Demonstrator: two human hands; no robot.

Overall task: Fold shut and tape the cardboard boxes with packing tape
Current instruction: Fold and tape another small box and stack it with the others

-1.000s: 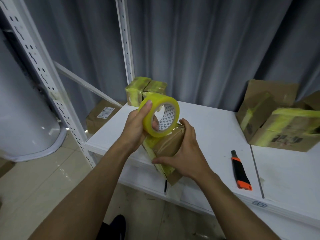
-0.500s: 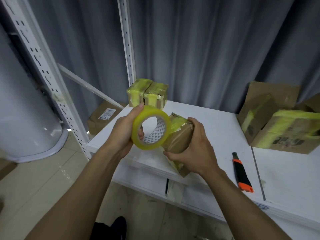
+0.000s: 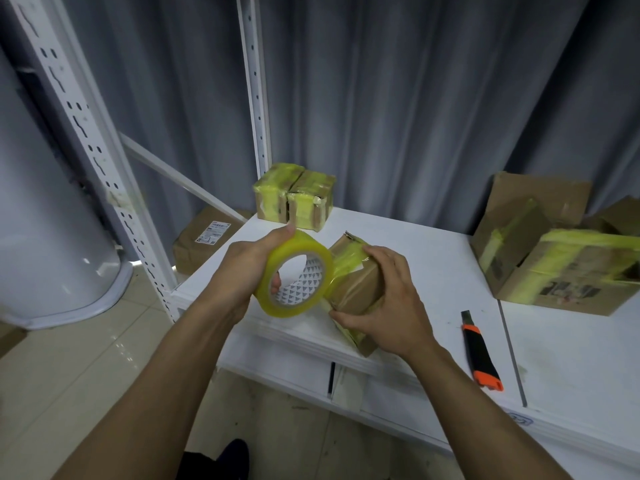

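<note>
My left hand [image 3: 242, 271] grips a yellow roll of packing tape [image 3: 294, 275], fingers through its core, thumb on the outer rim. A strip of tape runs from the roll onto a small cardboard box [image 3: 356, 289] that is tilted above the front edge of the white shelf [image 3: 433, 258]. My right hand [image 3: 388, 303] holds that box from the right, fingers over its top and thumb at its lower side. Yellow tape bands wrap the box.
Two small taped boxes [image 3: 294, 202] stand at the back left of the shelf. Larger taped boxes [image 3: 568, 268] sit at the right. An orange and black utility knife [image 3: 481, 355] lies right of my right hand. White rack posts [image 3: 256, 98] rise behind.
The tape roll has swung from above the box down to its left side. My right hand has turned the box and moved from its front to its right side.
</note>
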